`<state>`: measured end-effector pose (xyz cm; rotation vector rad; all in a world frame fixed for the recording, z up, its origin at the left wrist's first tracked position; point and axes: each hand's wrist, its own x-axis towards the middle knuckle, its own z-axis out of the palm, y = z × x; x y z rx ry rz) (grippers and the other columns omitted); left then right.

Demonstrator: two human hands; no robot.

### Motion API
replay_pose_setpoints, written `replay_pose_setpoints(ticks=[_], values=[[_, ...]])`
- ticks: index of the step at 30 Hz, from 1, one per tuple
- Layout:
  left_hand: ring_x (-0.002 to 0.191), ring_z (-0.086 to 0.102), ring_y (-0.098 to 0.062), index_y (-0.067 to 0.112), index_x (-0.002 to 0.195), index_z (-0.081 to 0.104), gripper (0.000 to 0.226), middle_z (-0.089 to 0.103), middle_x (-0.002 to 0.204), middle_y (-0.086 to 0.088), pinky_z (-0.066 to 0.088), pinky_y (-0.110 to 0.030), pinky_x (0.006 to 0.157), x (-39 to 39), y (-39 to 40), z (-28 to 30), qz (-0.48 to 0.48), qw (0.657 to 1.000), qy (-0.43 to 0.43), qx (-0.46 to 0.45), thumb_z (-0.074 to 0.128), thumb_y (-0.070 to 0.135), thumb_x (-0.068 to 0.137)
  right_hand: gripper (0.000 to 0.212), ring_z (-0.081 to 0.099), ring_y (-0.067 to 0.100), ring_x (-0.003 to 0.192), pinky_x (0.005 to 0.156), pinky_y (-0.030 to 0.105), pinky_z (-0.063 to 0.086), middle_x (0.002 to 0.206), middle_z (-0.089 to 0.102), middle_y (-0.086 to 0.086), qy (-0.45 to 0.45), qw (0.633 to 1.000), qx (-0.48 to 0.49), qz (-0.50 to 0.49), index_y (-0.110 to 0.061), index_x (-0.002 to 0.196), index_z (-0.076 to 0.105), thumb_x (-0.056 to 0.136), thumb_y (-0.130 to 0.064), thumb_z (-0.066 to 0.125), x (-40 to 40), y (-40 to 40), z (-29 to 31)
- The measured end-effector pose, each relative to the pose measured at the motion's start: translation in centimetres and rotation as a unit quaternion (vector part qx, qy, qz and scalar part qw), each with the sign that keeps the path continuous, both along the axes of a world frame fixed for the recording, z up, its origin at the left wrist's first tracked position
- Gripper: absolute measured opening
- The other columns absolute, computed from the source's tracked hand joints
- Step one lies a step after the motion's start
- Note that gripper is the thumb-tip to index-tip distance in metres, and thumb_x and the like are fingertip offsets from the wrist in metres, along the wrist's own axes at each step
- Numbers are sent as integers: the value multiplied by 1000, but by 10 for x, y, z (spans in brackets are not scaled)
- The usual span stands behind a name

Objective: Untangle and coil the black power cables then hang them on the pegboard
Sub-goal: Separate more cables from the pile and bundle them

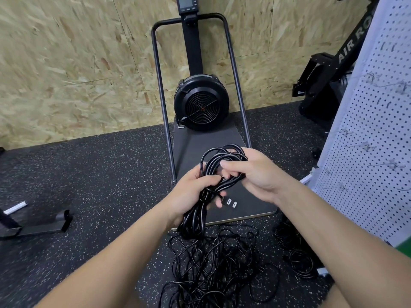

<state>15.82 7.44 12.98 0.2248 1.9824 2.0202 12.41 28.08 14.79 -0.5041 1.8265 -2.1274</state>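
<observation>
Gripping a coiled black cable [219, 172] mid-air, left hand [191, 194] curled round its lower strands, right hand [251, 172] round the upper loops. Trailing down into a tangled pile [213, 263] on open floor [100, 174]. Pegboard [373, 152] edging close at right, possibly another bundle [298, 256] at its foot.

Glossy cables [219, 167], seemingly rubber-sheathed

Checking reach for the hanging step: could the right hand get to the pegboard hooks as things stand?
Probably yes: the pegboard stands close on the right with nothing between, but the right hand grips the cable coil.
</observation>
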Motion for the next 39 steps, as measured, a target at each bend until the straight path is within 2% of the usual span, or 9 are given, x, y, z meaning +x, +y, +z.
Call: replay_pose_setpoints(ticks=[9,12,14,16,18,21,26,31,39], values=[[60,60,-28,5,134,51,25,69,95,-27,42,-32,53,4,1,1,13,997,38,70,59,13,111,17,57,23,68,79,47,62,70,54,7,-13,988,-56,-141,-8,92,71,98,-16,85,-6,-20,-7],[54,53,-26,3,134,49,22,70,90,-21,42,-33,54,1,-2,-7,44,997,57,19,54,11,113,62,76,24,101,106,52,60,111,78,8,-64,992,-27,-107,-5,137,63,89,-32,94,-4,-12,-19],[54,52,-25,4,126,50,15,69,86,-22,41,-33,56,-6,-9,-8,91,994,62,5,54,10,113,90,77,24,119,106,52,62,138,71,12,-133,989,49,-50,-13,150,50,83,-54,94,2,-5,-21],[56,52,-25,3,121,49,13,69,86,-21,41,-33,57,-13,-19,-5,143,988,56,11,56,10,112,66,80,30,110,98,51,66,133,69,20,-145,979,144,5,-16,145,50,98,-52,79,13,-1,-16],[58,51,-25,6,117,51,13,68,85,-21,41,-35,58,-16,-23,-3,179,982,42,36,58,13,110,29,81,40,102,96,54,66,121,74,27,-100,982,150,59,-14,142,55,113,-18,61,24,-5,-11],[61,48,-26,6,110,54,17,59,72,-20,40,-39,60,-17,-19,-3,205,977,20,55,64,19,104,43,79,41,107,95,43,64,120,78,20,-10,987,116,107,-16,141,65,106,8,62,27,-9,-14],[55,49,-26,13,108,54,10,66,72,-27,39,-33,52,-4,-5,11,165,982,-4,86,62,18,106,21,68,26,82,77,35,57,92,73,17,-14,999,-26,-27,-2,125,74,114,-9,58,11,-3,-10],[49,45,-24,14,105,42,12,72,85,-39,34,-33,52,9,1,26,93,991,-14,95,53,16,108,44,48,19,69,67,37,45,77,56,6,-15,991,-27,-134,-23,74,70,116,-24,57,1,-5,-15],[80,78,-45,14,129,48,22,78,110,-18,43,-34,50,7,0,21,-39,996,69,46,46,1,112,35,57,31,95,89,48,51,122,77,27,-116,973,-12,-200,-5,114,78,114,-6,43,-7,-24,-27]])
